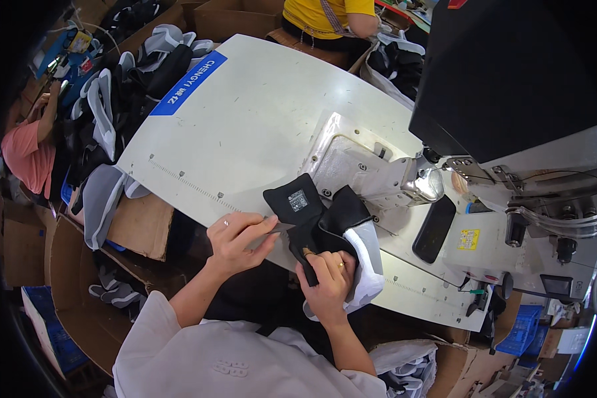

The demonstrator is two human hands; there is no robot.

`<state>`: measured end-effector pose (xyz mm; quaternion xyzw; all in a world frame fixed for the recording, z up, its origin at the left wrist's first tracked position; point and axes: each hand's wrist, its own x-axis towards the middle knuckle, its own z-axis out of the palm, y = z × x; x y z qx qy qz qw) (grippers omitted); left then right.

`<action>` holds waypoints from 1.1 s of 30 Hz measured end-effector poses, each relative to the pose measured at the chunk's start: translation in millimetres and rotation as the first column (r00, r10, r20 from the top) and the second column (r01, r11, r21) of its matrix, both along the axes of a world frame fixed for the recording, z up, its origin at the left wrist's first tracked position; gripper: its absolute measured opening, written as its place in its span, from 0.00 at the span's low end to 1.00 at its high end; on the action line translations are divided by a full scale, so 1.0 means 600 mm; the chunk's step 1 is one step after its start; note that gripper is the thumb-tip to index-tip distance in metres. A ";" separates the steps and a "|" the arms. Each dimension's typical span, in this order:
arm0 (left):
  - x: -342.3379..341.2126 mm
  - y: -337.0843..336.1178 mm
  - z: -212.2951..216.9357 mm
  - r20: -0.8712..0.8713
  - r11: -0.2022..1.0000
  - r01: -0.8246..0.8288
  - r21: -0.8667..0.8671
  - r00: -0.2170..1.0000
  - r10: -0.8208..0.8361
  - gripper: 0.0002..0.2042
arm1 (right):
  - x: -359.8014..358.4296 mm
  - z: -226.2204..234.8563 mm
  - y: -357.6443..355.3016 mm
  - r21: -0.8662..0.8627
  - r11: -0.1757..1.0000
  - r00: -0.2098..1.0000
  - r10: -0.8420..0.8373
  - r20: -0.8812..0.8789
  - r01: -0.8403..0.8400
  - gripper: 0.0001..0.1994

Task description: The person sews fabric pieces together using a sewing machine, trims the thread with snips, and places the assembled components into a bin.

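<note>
Black-and-grey fabric piece (341,215) lies across the near edge of the white surface (245,119), gripped by the right hand (328,275). The left hand (240,240) pinches a metal tool (282,227), perhaps a blade, at the piece's black flap (295,201). A sewing machine (487,249) stands toward the surface's right edge.

Open room is left across the far and left parts of the white table (259,106), where a hand can be passed freely. On the right, passage is barred by the metal machine arm (401,189), with a black phone (435,229) lying beside it. The upper right is blocked by a large black panel (504,73). The near edge is taken up by the left hand (235,242) with its pointed metal tool (283,227), the black and grey piece (341,215) and the right hand (326,282).
</note>
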<state>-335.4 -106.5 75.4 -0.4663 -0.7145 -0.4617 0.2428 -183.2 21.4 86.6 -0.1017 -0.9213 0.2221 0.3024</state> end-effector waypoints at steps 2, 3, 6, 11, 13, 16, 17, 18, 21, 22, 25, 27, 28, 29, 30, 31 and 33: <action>-0.003 0.003 0.009 -0.071 0.999 -0.038 0.007 0.997 0.038 0.17 | 0.002 0.001 0.003 -0.019 1.000 1.000 0.020 0.022 -0.020 0.13; -0.005 0.001 0.016 -0.070 0.999 -0.032 0.008 0.997 0.032 0.17 | 0.004 0.001 0.002 -0.019 1.000 1.000 0.015 0.023 -0.014 0.13; -0.013 0.011 0.070 0.046 0.999 -0.031 -0.018 0.998 0.032 0.15 | 0.010 0.001 -0.001 0.025 0.999 0.993 0.035 0.111 -0.038 0.13; -0.029 0.062 0.082 0.040 0.939 0.032 -0.341 0.999 -0.019 0.13 | 0.003 0.001 -0.011 -0.007 1.000 0.982 -0.024 0.189 0.026 0.15; -0.036 0.076 0.072 0.107 0.876 0.094 -0.472 0.993 -0.048 0.11 | 0.002 -0.008 -0.016 0.026 1.000 0.983 -0.016 0.185 0.011 0.16; -0.041 0.090 0.060 0.145 0.833 0.128 -0.538 0.988 -0.058 0.09 | -0.002 -0.018 -0.023 0.054 0.999 0.985 -0.009 0.173 0.000 0.16; -0.043 0.090 0.060 0.144 0.831 0.135 -0.539 0.987 -0.067 0.09 | -0.004 -0.020 -0.026 0.049 0.999 0.987 -0.006 0.162 -0.002 0.16; -0.042 0.094 0.060 0.133 0.818 0.122 -0.562 0.989 -0.056 0.09 | -0.003 -0.021 -0.026 0.032 0.999 0.986 -0.004 0.165 -0.001 0.16; -0.040 0.101 0.072 0.185 0.856 0.120 -0.504 0.982 -0.028 0.08 | -0.002 -0.016 -0.021 0.045 0.999 0.989 -0.030 0.148 0.023 0.16; -0.043 0.107 0.073 0.256 0.900 0.123 -0.419 0.967 -0.013 0.08 | 0.003 -0.013 -0.014 0.029 0.998 0.989 -0.061 0.132 0.057 0.15; -0.070 0.119 0.054 0.366 0.982 0.035 -0.187 0.930 0.036 0.09 | 0.063 0.001 0.022 0.039 0.993 0.991 -0.114 0.074 0.112 0.15; -0.098 0.108 0.028 0.224 0.950 -0.047 -0.309 0.967 0.121 0.14 | 0.122 0.036 0.045 0.198 0.951 0.969 -0.245 0.014 0.237 0.05; -0.108 0.102 0.008 0.086 0.921 -0.088 -0.380 0.988 0.130 0.17 | 0.167 0.045 0.062 0.319 0.893 0.943 -0.332 -0.005 0.316 0.03; -0.136 0.081 -0.022 0.003 0.921 -0.082 -0.381 0.996 0.090 0.20 | 0.216 0.068 0.078 0.402 0.828 0.893 -0.447 0.053 0.390 0.05; -0.148 0.073 -0.042 -0.074 0.927 -0.073 -0.367 0.996 0.049 0.23 | 0.290 0.069 0.082 0.396 0.738 0.801 -0.599 0.012 0.546 0.11; -0.138 0.067 -0.025 -0.158 0.908 -0.152 -0.389 0.983 0.097 0.23 | 0.329 0.117 0.079 0.381 0.581 0.610 -0.791 0.055 0.719 0.09; -0.121 0.070 0.000 -0.244 0.901 -0.192 -0.389 0.965 0.100 0.24 | 0.453 0.167 0.062 0.447 0.260 0.337 -0.936 -0.099 0.856 0.08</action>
